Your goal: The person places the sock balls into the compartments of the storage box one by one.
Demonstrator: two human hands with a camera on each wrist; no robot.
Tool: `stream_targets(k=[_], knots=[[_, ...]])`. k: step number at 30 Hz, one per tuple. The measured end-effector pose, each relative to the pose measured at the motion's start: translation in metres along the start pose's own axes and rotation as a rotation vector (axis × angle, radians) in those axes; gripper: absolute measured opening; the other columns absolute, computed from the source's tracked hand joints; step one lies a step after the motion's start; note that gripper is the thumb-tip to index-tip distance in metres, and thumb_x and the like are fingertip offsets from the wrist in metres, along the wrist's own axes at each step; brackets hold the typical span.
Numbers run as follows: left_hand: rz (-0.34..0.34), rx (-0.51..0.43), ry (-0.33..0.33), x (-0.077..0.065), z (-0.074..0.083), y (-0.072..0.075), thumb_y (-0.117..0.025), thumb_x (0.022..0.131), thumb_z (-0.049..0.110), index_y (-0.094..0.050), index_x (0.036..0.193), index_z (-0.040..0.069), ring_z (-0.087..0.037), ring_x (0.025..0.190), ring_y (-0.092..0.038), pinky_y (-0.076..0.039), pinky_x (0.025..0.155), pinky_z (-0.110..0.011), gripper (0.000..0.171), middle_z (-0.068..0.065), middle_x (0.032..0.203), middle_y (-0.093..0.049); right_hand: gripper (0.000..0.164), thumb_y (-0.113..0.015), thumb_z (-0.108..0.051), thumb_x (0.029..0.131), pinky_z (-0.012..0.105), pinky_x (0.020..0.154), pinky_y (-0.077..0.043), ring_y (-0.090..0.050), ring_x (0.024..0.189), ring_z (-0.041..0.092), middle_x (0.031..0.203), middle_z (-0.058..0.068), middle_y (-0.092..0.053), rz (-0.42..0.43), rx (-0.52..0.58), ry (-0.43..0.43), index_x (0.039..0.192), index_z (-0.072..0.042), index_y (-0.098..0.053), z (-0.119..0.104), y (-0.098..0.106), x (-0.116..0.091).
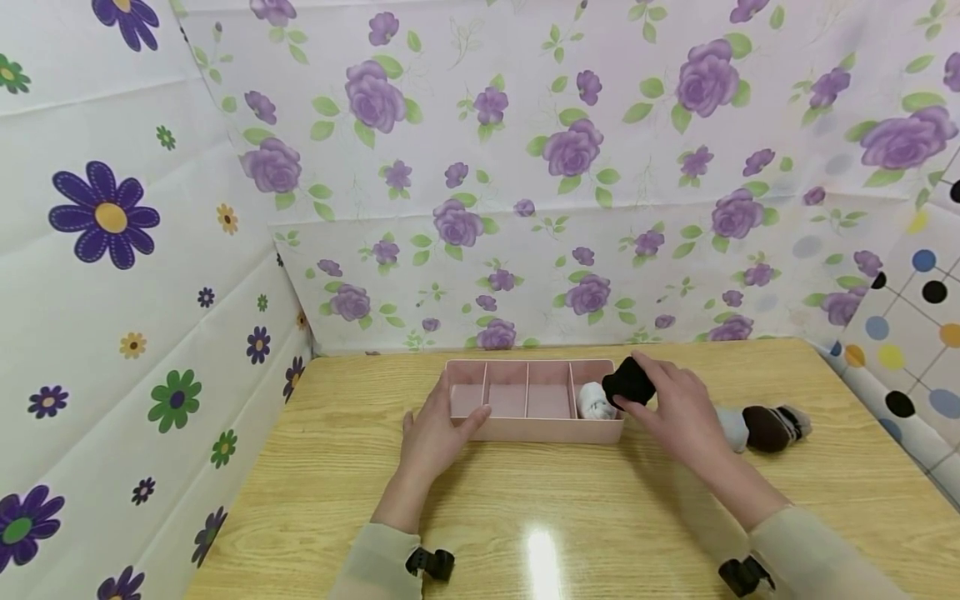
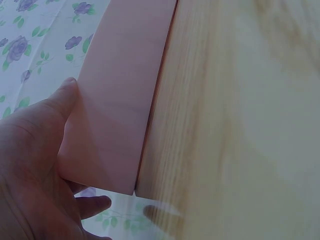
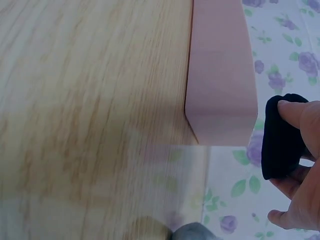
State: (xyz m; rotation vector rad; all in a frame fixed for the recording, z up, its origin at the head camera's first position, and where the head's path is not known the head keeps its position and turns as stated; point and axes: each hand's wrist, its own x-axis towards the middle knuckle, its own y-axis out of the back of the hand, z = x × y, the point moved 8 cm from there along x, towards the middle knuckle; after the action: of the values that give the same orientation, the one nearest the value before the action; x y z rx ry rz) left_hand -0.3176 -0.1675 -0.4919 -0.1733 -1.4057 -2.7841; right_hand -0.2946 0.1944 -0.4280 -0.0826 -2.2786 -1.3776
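A pink organizer box with several compartments in a row sits on the wooden table. My left hand grips its left end; in the left wrist view the thumb lies at the wall's upper edge and other fingers show past the end. The rightmost compartment holds a balled white sock. Beside and above the box's right end, my right hand pinches a rolled black sock between thumb and fingers. The right wrist view shows this black sock apart from the box wall.
Right of the right hand lie a light grey rolled sock, a dark brown one and a striped one, close together. Floral sheets hang behind the table, and a dotted sheet at the right.
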Motion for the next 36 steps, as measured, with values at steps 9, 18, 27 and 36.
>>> stream_targets(k=[9, 18, 27, 36], knots=[[0.010, -0.001, -0.004, 0.000, -0.001, 0.000, -0.064, 0.101, 0.075, -0.013, 0.179, 0.012, -0.038, 0.160, -0.040, -0.012, 0.123, -0.083, 0.112, -0.014, 0.178, -0.034, 0.080, -0.089, -0.026, 0.098, 0.073, 0.106, -0.046, -0.062, 0.124, 0.054, 0.139, 0.030, -0.068, -0.009, 0.032, 0.019, 0.163, -0.001, -0.051, -0.017, -0.007, 0.008], [-0.002, -0.011, 0.011, 0.000, -0.002, -0.001, -0.066, 0.101, 0.074, -0.011, 0.179, 0.014, -0.036, 0.161, -0.038, -0.009, 0.125, -0.081, 0.112, -0.012, 0.179, -0.032, 0.081, -0.088, -0.024, 0.098, 0.071, 0.110, -0.045, -0.061, 0.127, 0.053, 0.140, 0.029, -0.067, -0.048, 0.057, 0.041, 0.163, 0.002, -0.049, -0.036, -0.018, 0.018], [0.000, -0.011, 0.010, 0.000, -0.001, 0.000, -0.068, 0.102, 0.069, -0.011, 0.179, 0.014, -0.037, 0.161, -0.038, -0.009, 0.125, -0.082, 0.111, -0.012, 0.179, -0.032, 0.082, -0.086, -0.024, 0.100, 0.071, 0.112, -0.045, -0.057, 0.136, 0.054, 0.148, 0.029, -0.063, -0.122, 0.116, 0.047, 0.166, 0.001, -0.046, -0.049, -0.032, 0.027], [-0.003, -0.015, 0.020, 0.001, -0.001, 0.000, -0.068, 0.102, 0.068, -0.011, 0.179, 0.015, -0.037, 0.161, -0.037, -0.008, 0.126, -0.081, 0.110, -0.012, 0.179, -0.032, 0.084, -0.088, -0.025, 0.099, 0.069, 0.112, -0.047, -0.055, 0.140, 0.052, 0.154, 0.027, -0.060, -0.150, 0.147, 0.059, 0.167, -0.002, -0.045, -0.056, -0.044, 0.033]])
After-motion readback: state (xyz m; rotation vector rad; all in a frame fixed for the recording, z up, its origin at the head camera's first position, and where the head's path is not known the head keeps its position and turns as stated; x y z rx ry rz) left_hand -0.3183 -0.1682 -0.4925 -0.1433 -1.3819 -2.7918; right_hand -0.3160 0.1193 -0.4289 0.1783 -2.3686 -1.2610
